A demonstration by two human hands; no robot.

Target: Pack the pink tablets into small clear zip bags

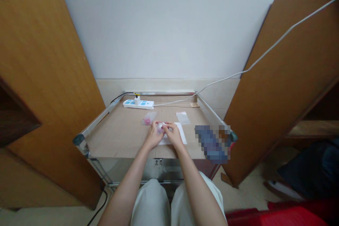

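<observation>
My left hand and my right hand meet over a white sheet on the cardboard-covered table. Both pinch a small clear plastic bag with pink bits inside, held between the fingertips just above the sheet. Another small clear bag holding pink pieces lies a little beyond my left hand. An empty-looking clear bag lies beyond my right hand.
A white power strip with a plug and a white cable sits at the table's far edge. A pixelated blue patch lies at the right edge. Wooden panels lean on both sides. A small tan tag lies far right.
</observation>
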